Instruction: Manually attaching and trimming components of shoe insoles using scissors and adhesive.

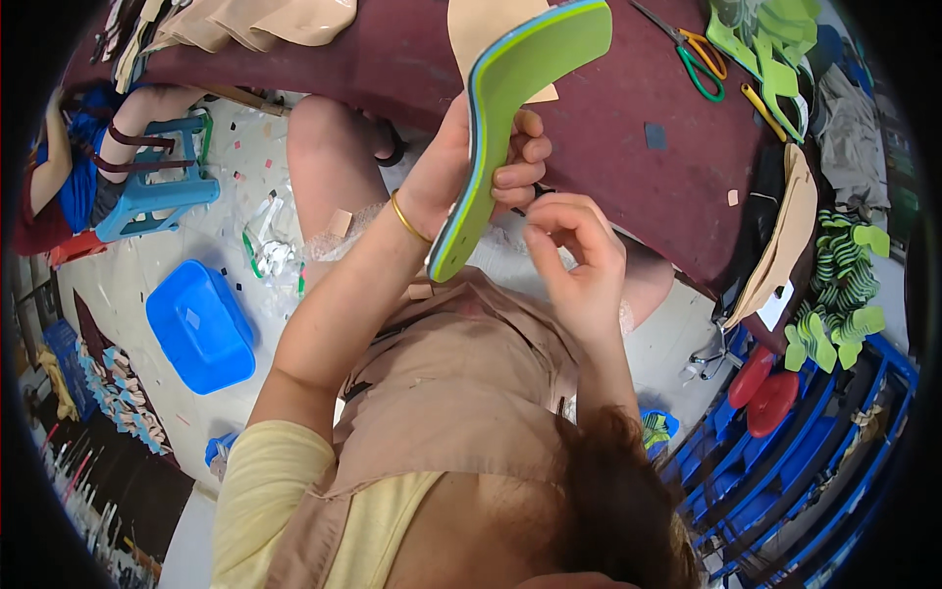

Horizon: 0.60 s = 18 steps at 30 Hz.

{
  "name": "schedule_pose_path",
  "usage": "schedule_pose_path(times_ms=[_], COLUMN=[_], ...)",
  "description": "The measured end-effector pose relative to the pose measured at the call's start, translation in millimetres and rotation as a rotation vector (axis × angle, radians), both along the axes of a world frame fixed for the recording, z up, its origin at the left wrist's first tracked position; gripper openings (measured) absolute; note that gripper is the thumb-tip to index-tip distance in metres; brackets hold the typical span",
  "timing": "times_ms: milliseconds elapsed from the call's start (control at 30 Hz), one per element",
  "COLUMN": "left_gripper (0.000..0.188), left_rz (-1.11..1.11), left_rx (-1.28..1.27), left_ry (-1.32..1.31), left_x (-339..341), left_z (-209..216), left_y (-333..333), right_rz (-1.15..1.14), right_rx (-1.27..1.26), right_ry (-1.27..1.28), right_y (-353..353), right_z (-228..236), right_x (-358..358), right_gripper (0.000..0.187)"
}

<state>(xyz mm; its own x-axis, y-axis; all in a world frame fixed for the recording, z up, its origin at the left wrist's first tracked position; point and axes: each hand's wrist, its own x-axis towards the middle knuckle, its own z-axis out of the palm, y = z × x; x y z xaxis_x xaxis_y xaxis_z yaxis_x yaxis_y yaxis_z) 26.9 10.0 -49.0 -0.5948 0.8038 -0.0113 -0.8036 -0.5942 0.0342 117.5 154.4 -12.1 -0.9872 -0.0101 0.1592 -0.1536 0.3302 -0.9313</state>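
Observation:
My left hand (510, 172), with a gold bangle at the wrist, holds a green insole (540, 49) edged in blue, fingers wrapped round its narrower middle. It is raised above my lap, its wide end over the table and its other end towards me. Just right of it is my right hand (584, 255), apart from the insole. Its fingers are curled in, thumb and fingertips nearly together; whether anything small is between them cannot be seen. Behind the insole, a beige sheet piece (469, 34) lies on the table, partly hidden.
The table has a dark red cover (628, 187). On it lie orange-and-green-handled scissors (702, 64), a yellow-handled tool (765, 113) and green insoles (785, 49). A blue basin (201, 329) stands on the littered floor. Another person sits by a blue stool (162, 187). Blue racks (785, 471) stand right.

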Motion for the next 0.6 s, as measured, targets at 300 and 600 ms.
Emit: schedule_pose_path(times_ms=[300,600], left_gripper=[0.057,0.059], left_rz=[0.153,0.179], left_rx=[-0.330,-0.500], left_ry=[0.136,0.128], left_x=[13,12], left_z=[-1,10], left_y=[9,12], right_rz=[-0.115,-0.055], right_rx=[-0.310,-0.202], right_ry=[-0.055,-0.068], right_y=[-32,-25], right_z=[22,25], right_x=[-15,-20], right_gripper=[0.020,0.025])
